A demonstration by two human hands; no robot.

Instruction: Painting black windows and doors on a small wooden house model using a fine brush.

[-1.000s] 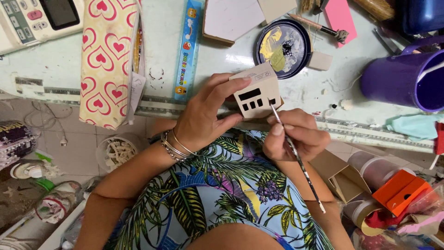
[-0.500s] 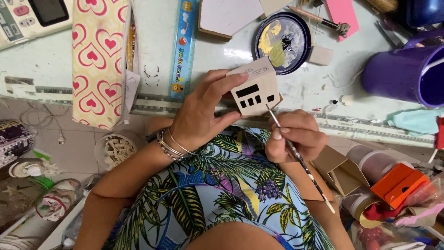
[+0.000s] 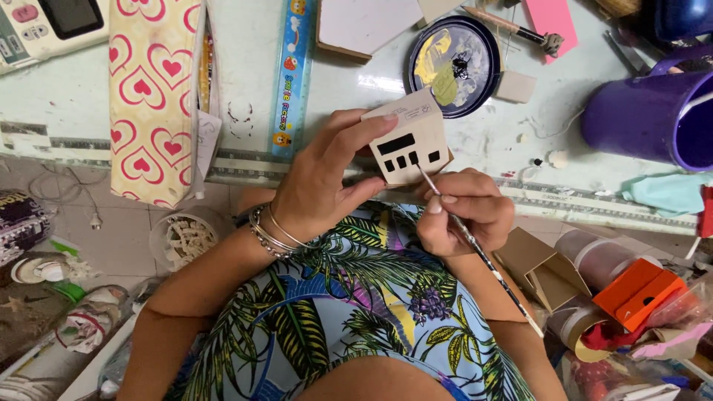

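Far left, top corner of the pale counter (image 3: 349, 96): a beige device with a dark screen (image 3: 52, 22), cut off by the frame. Just to its right, a cream pencil case with red and pink hearts (image 3: 152, 96), lying lengthwise and overhanging the counter's front edge. Beside it, a blue ruler with cartoon figures (image 3: 291, 74), also lengthwise. Below the counter edge on the floor side, a clear tub of small pale pieces (image 3: 186, 238).

Near the middle, left hand (image 3: 327, 182) with silver bangles at the wrist, grip closed around a small cream cardboard house (image 3: 412, 141): thumb along the lower left, fingers wrapped over the upper left edge. House held above the front edge of the counter, tilted, its face with dark painted window shapes turned up to the camera.

Behind it on the counter, a white house-shaped board (image 3: 368, 26) and a round dark lid used as a palette (image 3: 455, 65), smeared with yellow and greenish paint.

Just right of the house, right hand (image 3: 464, 212), grip pinched on a thin paintbrush (image 3: 483, 256); brush tip touching the lower edge of the house face, handle slanting down to the right over the floral top.

Further right, a purple mug (image 3: 646, 119) standing on the counter, a teal cloth (image 3: 665, 193) near the front edge, and, lower, an open brown cardboard box (image 3: 542, 271) beside an orange box (image 3: 639, 293).
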